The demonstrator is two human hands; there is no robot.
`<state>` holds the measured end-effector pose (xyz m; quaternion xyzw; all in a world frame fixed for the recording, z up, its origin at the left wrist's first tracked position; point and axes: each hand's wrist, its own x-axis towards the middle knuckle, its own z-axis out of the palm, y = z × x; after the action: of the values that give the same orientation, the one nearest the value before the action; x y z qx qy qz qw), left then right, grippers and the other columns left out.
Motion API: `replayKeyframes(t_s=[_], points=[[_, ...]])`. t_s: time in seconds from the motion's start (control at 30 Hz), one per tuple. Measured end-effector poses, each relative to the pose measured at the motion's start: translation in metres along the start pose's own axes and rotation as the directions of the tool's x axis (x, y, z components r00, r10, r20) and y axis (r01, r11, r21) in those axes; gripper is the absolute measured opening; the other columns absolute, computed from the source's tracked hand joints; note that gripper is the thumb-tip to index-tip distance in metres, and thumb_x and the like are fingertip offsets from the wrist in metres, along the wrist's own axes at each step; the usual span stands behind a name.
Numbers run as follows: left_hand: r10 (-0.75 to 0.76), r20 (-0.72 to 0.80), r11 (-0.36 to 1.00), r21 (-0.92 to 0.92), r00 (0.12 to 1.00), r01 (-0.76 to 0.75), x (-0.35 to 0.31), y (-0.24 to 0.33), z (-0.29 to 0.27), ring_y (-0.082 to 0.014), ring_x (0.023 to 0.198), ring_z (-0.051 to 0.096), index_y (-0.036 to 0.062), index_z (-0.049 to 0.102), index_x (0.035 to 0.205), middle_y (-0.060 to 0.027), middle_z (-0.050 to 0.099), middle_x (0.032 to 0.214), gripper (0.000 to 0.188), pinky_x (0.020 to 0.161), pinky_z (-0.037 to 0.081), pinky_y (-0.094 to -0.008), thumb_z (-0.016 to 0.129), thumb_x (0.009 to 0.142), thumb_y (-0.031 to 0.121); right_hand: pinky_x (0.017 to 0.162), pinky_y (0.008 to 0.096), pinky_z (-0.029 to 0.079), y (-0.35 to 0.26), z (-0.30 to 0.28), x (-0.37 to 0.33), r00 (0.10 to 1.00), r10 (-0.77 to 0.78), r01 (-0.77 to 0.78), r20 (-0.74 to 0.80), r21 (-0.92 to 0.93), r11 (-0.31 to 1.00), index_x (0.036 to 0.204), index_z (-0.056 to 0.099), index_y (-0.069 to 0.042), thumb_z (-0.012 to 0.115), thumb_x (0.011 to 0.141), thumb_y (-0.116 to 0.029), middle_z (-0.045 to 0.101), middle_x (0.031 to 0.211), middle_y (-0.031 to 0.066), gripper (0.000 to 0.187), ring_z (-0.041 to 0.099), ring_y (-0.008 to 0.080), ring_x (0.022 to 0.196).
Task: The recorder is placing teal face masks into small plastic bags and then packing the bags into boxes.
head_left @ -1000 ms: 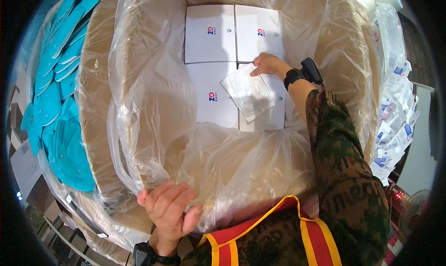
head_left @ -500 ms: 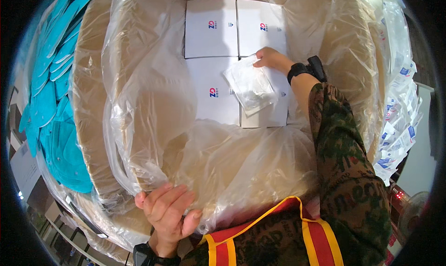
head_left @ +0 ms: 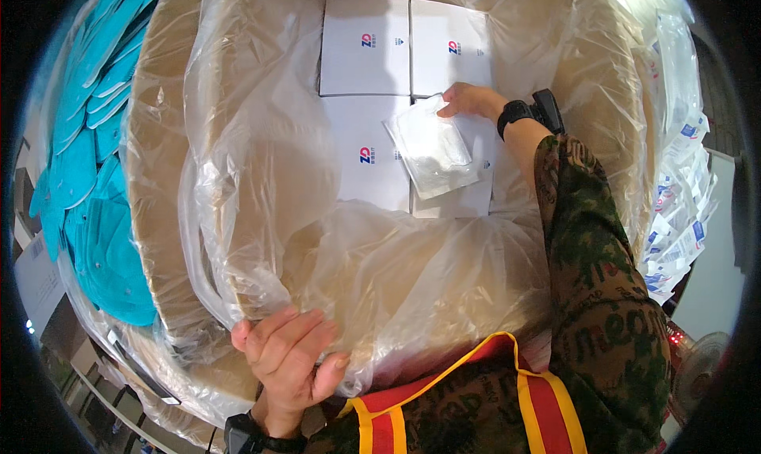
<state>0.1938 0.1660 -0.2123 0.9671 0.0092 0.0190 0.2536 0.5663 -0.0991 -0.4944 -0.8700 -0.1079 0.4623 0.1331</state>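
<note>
My right hand (head_left: pixel 474 102) pinches a corner of a flat, clear-and-white sealed pouch (head_left: pixel 432 149) between thumb and fingers. The pouch hangs tilted over the white boxes (head_left: pixel 366 46), which sit side by side in a block at the bottom of a large carton. Printed marks show on their tops; the pouch partly covers the two nearer ones. At the carton's near left edge, my left hand (head_left: pixel 292 357) lies against the plastic liner (head_left: pixel 261 288), fingers half bent and thumb apart. I see nothing held in it.
The liner drapes in folds over the carton's brown walls (head_left: pixel 162 177). Left of it, a heap of teal flat pieces (head_left: pixel 111 248) lies in another plastic-lined container. A pile of clear-and-white packets (head_left: pixel 678 192) stands along the right, beside a grey surface (head_left: pixel 708 216).
The whole view has shifted slightly. My right hand still pinches the pouch over the boxes, with the pouch turned a little. My left hand keeps its place at the liner.
</note>
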Motion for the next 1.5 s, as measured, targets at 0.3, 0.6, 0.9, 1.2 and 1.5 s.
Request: replayKeyframes(t_s=[0.3,0.6,0.9,1.2,1.5], points=[[0.006,0.010,1.000,0.000,1.000,-0.006,0.002,-0.002,0.000,-0.0192,0.096,0.057,0.0174,0.071,0.089,0.0007,0.067,0.095,0.024,0.108,0.020,-0.0388,0.062,0.083,0.038,0.095,0.0412,0.044,-0.007,-0.015,-0.015,0.977,-0.214,0.207,0.018,-0.342,0.917,0.113,0.063,0.001,0.063,0.081,-0.049,0.059,0.121,0.0215,0.059,0.056,0.0368,0.111],[0.007,0.006,1.000,-0.015,1.000,-0.007,0.002,-0.001,0.000,-0.0200,0.094,0.058,0.0172,0.070,0.089,0.0001,0.066,0.096,0.022,0.108,0.020,-0.0398,0.062,0.083,0.036,0.092,0.0394,0.043,-0.010,-0.032,-0.021,0.976,-0.218,0.212,-0.001,-0.233,0.949,0.113,0.060,0.003,0.067,0.081,-0.041,0.059,0.117,0.0214,0.055,0.056,0.0339,0.107],[0.006,-0.080,0.999,-0.053,0.997,-0.010,0.004,0.001,0.003,-0.0215,0.093,0.058,0.0145,0.068,0.092,-0.0015,0.065,0.093,0.021,0.106,0.023,-0.0397,0.068,0.074,0.026,0.080,0.0377,0.044,-0.041,-0.055,-0.075,0.993,-0.119,0.121,0.025,-0.251,0.960,0.106,0.063,0.004,0.071,0.079,-0.034,0.064,0.101,0.0161,0.047,0.057,0.0260,0.091],[0.001,-0.103,0.999,-0.046,0.995,-0.006,0.008,0.003,0.003,-0.0210,0.092,0.058,0.0151,0.069,0.090,-0.0008,0.065,0.092,0.019,0.107,0.023,-0.0392,0.068,0.074,0.025,0.074,0.0344,0.046,-0.052,-0.088,-0.112,0.991,-0.137,0.137,0.005,-0.007,0.990,0.094,0.069,0.003,0.071,0.079,-0.030,0.067,0.085,0.0117,0.036,0.060,0.0214,0.079],[0.041,-0.165,0.998,-0.048,0.985,-0.050,0.002,0.006,0.002,-0.0221,0.089,0.056,0.0132,0.067,0.090,-0.0017,0.063,0.087,0.018,0.103,0.027,-0.0416,0.067,0.075,0.024,0.075,0.0241,0.046,-0.103,-0.180,-0.239,0.898,-0.381,0.423,-0.221,0.195,0.885,0.097,0.069,-0.002,0.068,0.086,-0.028,0.067,0.086,0.0000,0.029,0.059,0.0094,0.081]])
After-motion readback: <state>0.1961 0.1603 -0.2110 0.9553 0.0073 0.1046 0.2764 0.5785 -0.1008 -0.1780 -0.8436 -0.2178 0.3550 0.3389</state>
